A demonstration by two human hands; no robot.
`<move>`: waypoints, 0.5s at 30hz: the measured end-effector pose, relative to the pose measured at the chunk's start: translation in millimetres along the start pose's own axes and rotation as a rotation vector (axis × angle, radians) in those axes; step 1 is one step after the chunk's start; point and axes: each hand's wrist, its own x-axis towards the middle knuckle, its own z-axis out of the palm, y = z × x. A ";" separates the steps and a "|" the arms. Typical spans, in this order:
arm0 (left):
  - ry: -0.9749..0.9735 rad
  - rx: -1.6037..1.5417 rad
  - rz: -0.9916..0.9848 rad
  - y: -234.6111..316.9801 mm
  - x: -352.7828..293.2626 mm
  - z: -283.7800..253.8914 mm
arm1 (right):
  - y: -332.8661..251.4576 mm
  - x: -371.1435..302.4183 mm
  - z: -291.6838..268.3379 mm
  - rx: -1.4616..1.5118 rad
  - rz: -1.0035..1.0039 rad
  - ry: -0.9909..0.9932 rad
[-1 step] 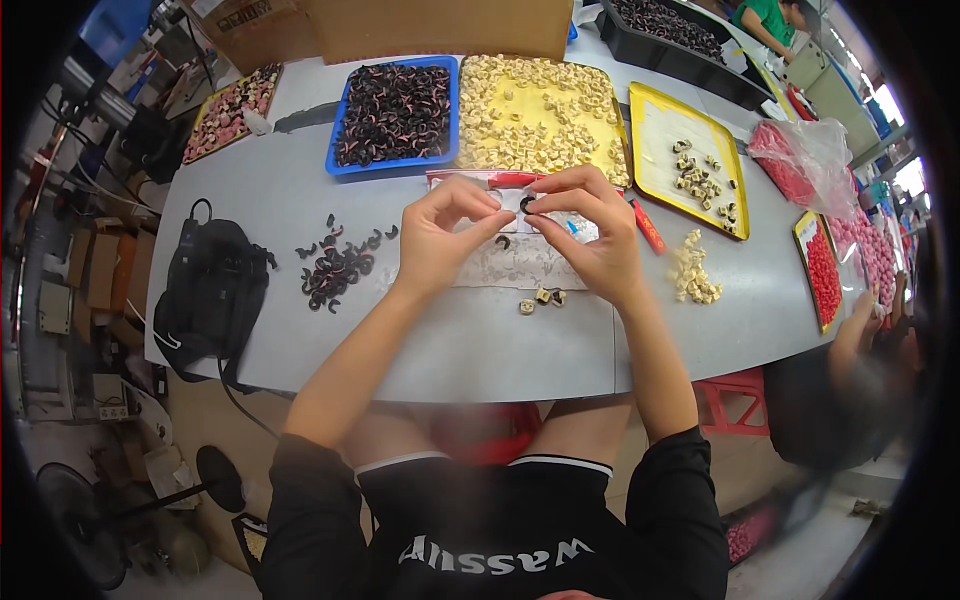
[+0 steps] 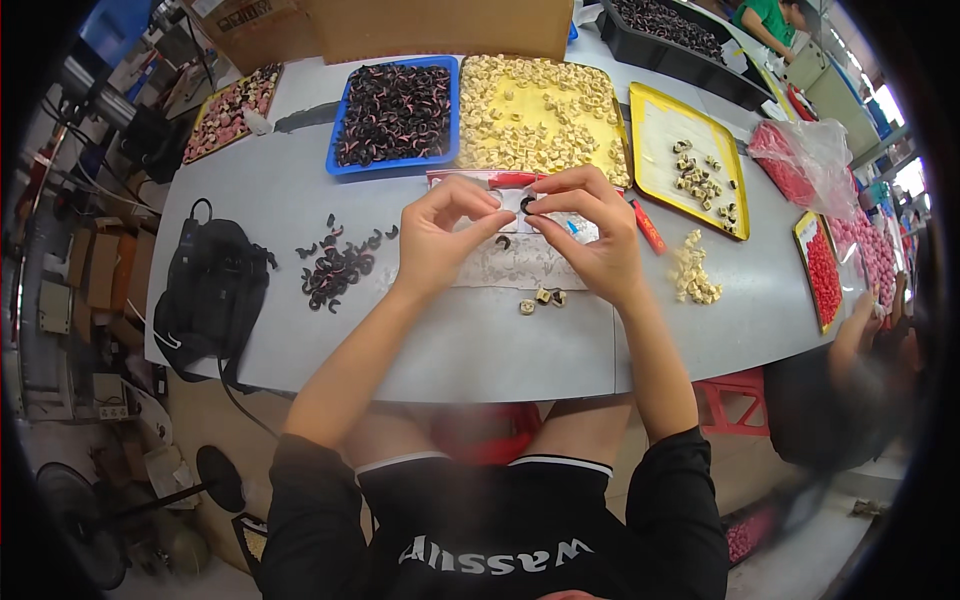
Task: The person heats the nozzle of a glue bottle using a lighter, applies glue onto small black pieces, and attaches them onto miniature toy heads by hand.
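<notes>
Over a pale sheet [image 2: 520,262] at the table's middle, my two hands meet almost fingertip to fingertip. My right hand [image 2: 592,232] pinches a small black curved piece [image 2: 527,204] between thumb and fingers. My left hand [image 2: 440,228] is closed in a pinch just beside it; what its fingertips hold, if anything, is too small to name. A loose black curved piece [image 2: 503,241] lies on the sheet below the fingers. Nearer to me sit several small cream-and-black pieces [image 2: 543,296]. Black and pink curved pieces [image 2: 338,268] are heaped at left, cream pieces [image 2: 694,270] at right.
Behind my hands stand a blue tray [image 2: 331,150] of black pieces and a yellow tray [image 2: 618,130] of cream pieces. A second yellow tray [image 2: 690,108] is at right. A black bag [image 2: 215,275] lies left. A red tube [image 2: 648,228] rests by my right hand. Co-workers sit at right.
</notes>
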 end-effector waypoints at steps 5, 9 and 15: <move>0.077 0.493 0.437 9.2 -2.4 2.6 | -1.4 -0.2 0.3 -0.025 -0.017 0.032; 0.173 0.557 0.577 9.8 -5.6 6.3 | -1.9 -0.6 2.9 0.019 0.002 0.043; 0.004 -0.232 -0.171 20.8 -2.4 17.8 | -2.0 -2.9 1.8 0.061 0.021 0.036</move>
